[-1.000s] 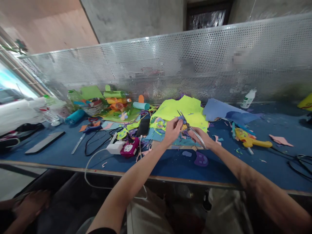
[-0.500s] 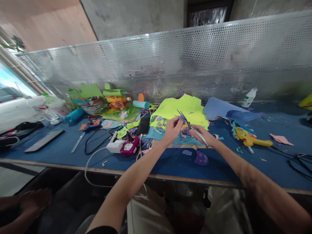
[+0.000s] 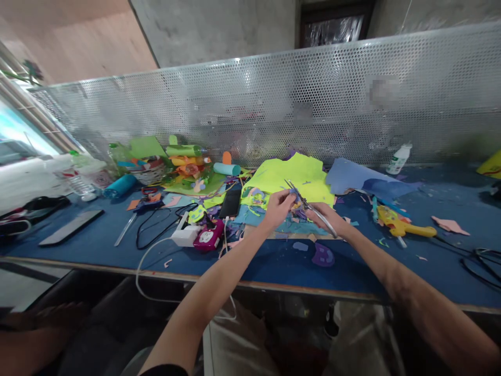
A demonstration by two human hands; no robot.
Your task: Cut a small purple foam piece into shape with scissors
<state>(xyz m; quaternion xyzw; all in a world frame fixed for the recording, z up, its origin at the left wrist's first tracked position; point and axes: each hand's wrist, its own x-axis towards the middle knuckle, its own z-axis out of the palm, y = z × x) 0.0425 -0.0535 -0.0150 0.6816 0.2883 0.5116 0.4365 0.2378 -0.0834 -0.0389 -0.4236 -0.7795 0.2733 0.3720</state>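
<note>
My right hand [image 3: 324,215] is closed round the handles of a pair of metal scissors [image 3: 300,198], whose blades point up and to the left. Pinched in my left hand [image 3: 279,208] is a small purple piece of craft sheet [image 3: 293,192], right beside the blades. Most of that piece is hidden by my fingers. Behind both hands lies a bright yellow-green sheet [image 3: 291,169], with coloured scraps under and around them. A purple cut-out with small markings [image 3: 323,255] and a small lilac oval [image 3: 300,246] rest on the table in front.
A yellow glue gun [image 3: 407,227] with a black cord lies at right. Blue-purple sheets [image 3: 352,177] and a white bottle [image 3: 399,159] are behind it. Left are a phone [image 3: 230,203], a magenta box [image 3: 209,236], white adapter [image 3: 185,236] and cables. A perforated metal screen [image 3: 250,109] borders the back.
The scissor blades have shifted slightly against the purple piece, and their tips look closer together. Both hands stay in nearly the same place. The other person's hands at lower left have moved a little.
</note>
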